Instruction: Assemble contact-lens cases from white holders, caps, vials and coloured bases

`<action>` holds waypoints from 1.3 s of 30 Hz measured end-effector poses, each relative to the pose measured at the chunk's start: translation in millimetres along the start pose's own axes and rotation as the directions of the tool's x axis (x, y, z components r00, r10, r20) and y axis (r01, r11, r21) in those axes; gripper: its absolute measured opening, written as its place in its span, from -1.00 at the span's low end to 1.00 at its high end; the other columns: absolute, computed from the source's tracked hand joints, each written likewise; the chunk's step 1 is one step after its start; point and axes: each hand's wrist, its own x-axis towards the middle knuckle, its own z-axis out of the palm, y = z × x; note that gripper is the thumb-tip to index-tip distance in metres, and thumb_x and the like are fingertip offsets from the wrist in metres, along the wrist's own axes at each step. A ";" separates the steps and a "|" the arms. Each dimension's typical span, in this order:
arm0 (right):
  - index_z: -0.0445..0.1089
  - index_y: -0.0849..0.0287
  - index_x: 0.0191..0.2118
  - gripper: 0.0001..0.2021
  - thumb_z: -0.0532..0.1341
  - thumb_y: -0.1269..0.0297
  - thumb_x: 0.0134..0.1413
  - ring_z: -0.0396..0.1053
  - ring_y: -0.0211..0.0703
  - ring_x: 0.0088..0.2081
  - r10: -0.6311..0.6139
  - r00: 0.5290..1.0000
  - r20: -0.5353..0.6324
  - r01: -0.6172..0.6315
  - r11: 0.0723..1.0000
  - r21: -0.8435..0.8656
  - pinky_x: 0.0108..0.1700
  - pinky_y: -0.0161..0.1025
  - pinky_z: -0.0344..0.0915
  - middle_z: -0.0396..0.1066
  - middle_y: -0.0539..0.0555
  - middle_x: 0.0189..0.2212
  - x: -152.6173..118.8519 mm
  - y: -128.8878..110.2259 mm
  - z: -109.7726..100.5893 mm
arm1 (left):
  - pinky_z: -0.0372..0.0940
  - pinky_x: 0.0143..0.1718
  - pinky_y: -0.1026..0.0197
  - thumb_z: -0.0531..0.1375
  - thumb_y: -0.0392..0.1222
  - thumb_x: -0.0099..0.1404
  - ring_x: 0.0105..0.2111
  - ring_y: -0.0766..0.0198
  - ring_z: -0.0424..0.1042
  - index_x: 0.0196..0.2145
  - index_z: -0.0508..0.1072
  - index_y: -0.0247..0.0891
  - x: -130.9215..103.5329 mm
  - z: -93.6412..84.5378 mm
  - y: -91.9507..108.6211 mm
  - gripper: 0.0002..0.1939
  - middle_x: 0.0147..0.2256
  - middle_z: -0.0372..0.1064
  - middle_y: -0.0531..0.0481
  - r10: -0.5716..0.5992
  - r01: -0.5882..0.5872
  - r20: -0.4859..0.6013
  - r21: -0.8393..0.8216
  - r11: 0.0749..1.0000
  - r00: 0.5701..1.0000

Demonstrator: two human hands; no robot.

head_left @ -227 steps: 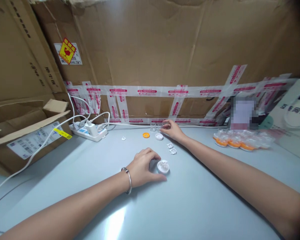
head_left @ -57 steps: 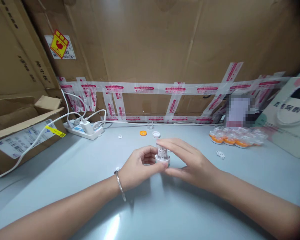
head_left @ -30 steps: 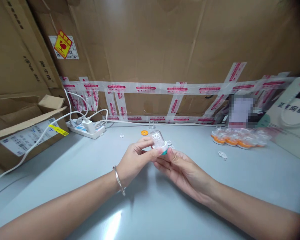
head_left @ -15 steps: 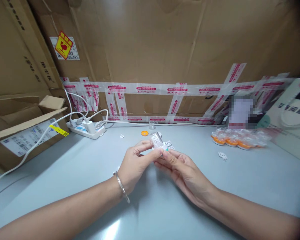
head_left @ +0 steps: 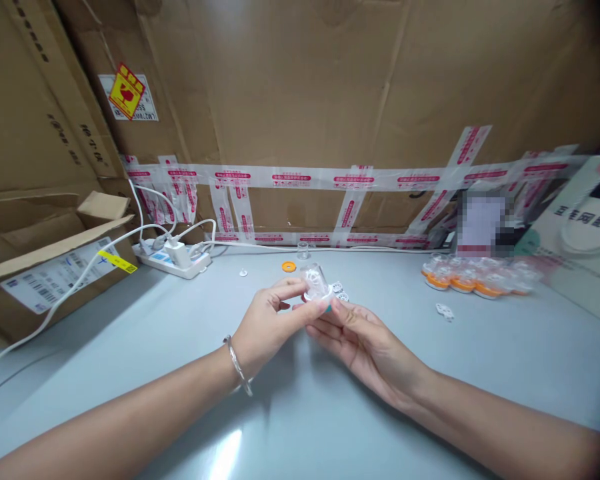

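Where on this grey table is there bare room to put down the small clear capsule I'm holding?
Bare tabletop lies below both hands, between the forearms, and left of the left hand toward the white power strip. It is crowded behind the clear plastic capsule and by the orange-based capsules.

One view only, from a camera worn on the person's head, looking forward and down across the grey counter (head_left: 130, 347) toward a cardboard wall (head_left: 305, 87) at its far edge. Both forearms enter from the bottom corners and meet near the middle, close to the lens. A box (head_left: 45, 267) sits at the left edge, a bag (head_left: 585, 233) at the right.
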 end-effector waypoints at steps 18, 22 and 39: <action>0.40 0.25 -0.20 -0.77 0.13 0.22 0.10 0.37 -0.17 -0.10 0.018 1.000 0.009 -0.018 1.000 -0.021 0.05 -0.18 0.16 0.45 0.14 -0.24 4.4 -4.8 -4.0 | 0.18 -0.03 0.11 0.16 -0.24 0.17 -0.03 0.19 0.30 0.12 0.08 -0.13 -0.7 -8.6 -13.2 -0.43 0.03 0.27 -0.09 0.516 -0.474 0.140 0.645 0.600 0.845; 0.36 0.19 -0.24 -0.77 0.17 0.15 0.04 0.39 -0.19 -0.20 -0.013 0.999 -0.052 0.006 0.991 -0.135 0.00 -0.13 0.18 0.44 0.07 -0.32 4.2 -8.7 0.9 | 0.20 -0.07 0.11 0.14 -0.27 0.18 -0.08 0.19 0.34 0.11 0.10 -0.15 0.4 -8.6 -15.9 -0.46 -0.02 0.32 -0.11 0.561 -0.501 0.168 0.696 0.515 0.811; 0.43 0.17 -0.42 -0.89 0.22 0.26 -0.08 0.31 -0.22 -0.29 -0.169 0.945 -0.281 0.037 0.906 -0.422 -0.08 -0.20 0.16 0.41 0.04 -0.31 -5.8 -65.1 -35.2 | 0.16 -0.02 0.04 0.11 -0.16 0.21 0.00 0.14 0.24 0.14 0.02 -0.11 1.3 -11.8 -18.6 -0.44 0.05 0.21 -0.13 0.477 -0.442 0.192 0.749 0.494 0.858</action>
